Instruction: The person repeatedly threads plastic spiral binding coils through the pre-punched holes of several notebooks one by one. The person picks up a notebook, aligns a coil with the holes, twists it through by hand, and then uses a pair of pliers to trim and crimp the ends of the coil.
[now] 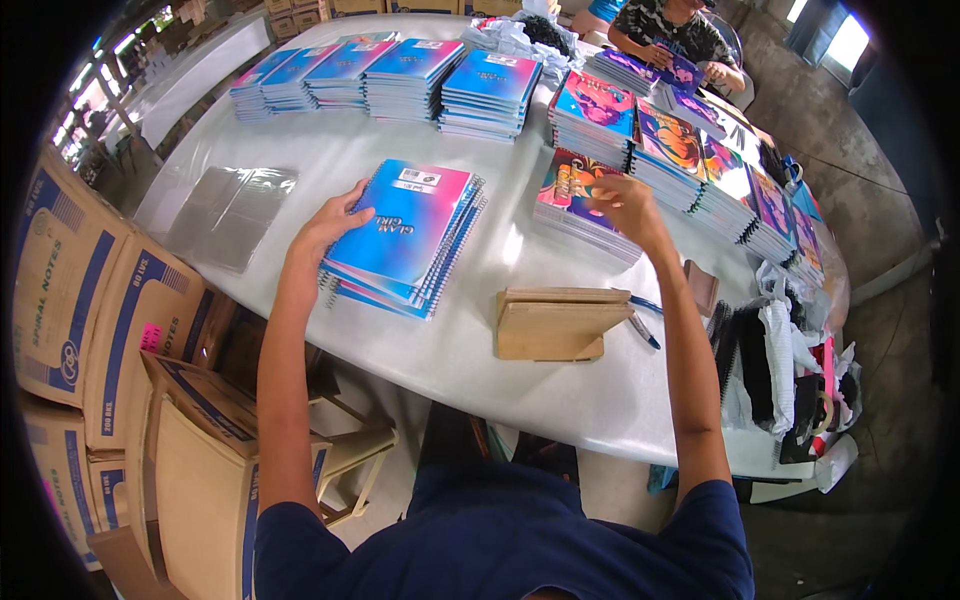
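Observation:
A small uneven pile of blue-and-pink spiral notebooks [405, 235] lies on the table in front of me, a white label on its top cover. My left hand [335, 218] grips the pile's left edge, thumb over the top cover and fingers along the side. To the right, my right hand [628, 208] is raised over a stack of notebooks with orange-and-purple covers [575, 212]. Its fingers are curled together, and whatever they hold, if anything, is hidden. Whether it touches the stack cannot be told.
Stacked blue-and-pink notebooks [490, 85] line the far side; colourful stacks [665, 150] run along the right. Clear plastic sleeves [232, 215] lie left. Brown cardboard pieces [560, 325] and pens [645, 328] sit nearer. Cartons [140, 330] crowd the left. A person [680, 40] handles notebooks opposite.

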Demonstrator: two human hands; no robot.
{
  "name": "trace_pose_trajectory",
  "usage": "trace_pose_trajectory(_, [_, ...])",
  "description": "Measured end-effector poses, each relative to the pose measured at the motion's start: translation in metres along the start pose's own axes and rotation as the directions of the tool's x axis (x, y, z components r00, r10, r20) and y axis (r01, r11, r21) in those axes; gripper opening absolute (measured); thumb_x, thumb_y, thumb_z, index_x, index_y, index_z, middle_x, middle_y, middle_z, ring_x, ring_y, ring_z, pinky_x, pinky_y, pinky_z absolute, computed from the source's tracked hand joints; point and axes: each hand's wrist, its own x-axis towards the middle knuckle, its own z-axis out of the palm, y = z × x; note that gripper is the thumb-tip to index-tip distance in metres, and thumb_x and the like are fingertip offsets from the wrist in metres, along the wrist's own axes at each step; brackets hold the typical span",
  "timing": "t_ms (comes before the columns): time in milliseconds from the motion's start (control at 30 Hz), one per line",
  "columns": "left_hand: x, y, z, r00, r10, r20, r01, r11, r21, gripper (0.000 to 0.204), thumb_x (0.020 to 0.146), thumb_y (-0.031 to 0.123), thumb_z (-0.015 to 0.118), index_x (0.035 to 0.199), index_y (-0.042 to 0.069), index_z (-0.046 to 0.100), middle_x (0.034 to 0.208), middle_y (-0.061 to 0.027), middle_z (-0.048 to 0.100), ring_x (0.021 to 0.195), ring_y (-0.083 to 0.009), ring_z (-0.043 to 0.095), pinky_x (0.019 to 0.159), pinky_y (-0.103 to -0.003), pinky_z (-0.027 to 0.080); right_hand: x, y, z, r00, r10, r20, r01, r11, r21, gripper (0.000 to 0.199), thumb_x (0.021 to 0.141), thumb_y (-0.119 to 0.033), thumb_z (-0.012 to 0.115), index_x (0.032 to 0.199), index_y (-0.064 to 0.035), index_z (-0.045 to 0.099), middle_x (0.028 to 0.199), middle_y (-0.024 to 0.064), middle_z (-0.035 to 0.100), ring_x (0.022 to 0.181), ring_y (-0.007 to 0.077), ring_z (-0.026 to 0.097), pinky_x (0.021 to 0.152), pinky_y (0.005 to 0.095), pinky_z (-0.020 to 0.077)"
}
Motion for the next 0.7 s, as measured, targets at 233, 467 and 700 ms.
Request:
trace_pose_trajectory(233, [0.018,-0.001,0.004,0.954,0.196,-0.228,0.001,0.756,0.655,0.071,0.084,0.021,0.068,0.146,0.016,0.035,0.151,-0.0169,0.030,0.138,-0.0383,0.029,0.110,-0.053,0.024,-0.012,0.112,-0.015,0.739,0.674,0.013,-0.669,0.732,0.129,0.039,0.072,-0.032,0.082,0.067,0.0023,0.066,0.065,0.0098,0.063,0.056,0.0168,0.062,0.051,0.0319,0.0524])
trace_pose_trajectory(467, [0.015,0.054,0.110,0.803,0.586,-0.107,-0.331,0.588,0.738,0.057,0.085,0.022,0.067,0.138,0.024,0.048,0.152,-0.0126,0.030,0.139,-0.0477,0.019,0.108,-0.065,0.017,-0.010,0.125,-0.015,0.782,0.619,-0.070,-0.609,0.784,0.125,0.033,0.070,-0.022,0.082,0.055,0.0005,0.063,0.053,0.0079,0.060,0.045,0.0143,0.057,0.042,0.0294,0.0475])
trace_pose_trajectory(700, [0.009,0.089,0.174,0.845,0.535,-0.010,-0.434,0.696,0.572,0.059,0.083,0.019,0.068,0.139,0.024,0.048,0.152,-0.0125,0.032,0.143,-0.0380,0.018,0.114,-0.053,0.015,-0.015,0.134,-0.018,0.786,0.594,-0.170,-0.588,0.804,0.089,0.025,0.069,-0.018,0.077,0.063,0.0024,0.065,0.059,0.0160,0.063,0.057,0.0274,0.064,0.057,0.0385,0.0501])
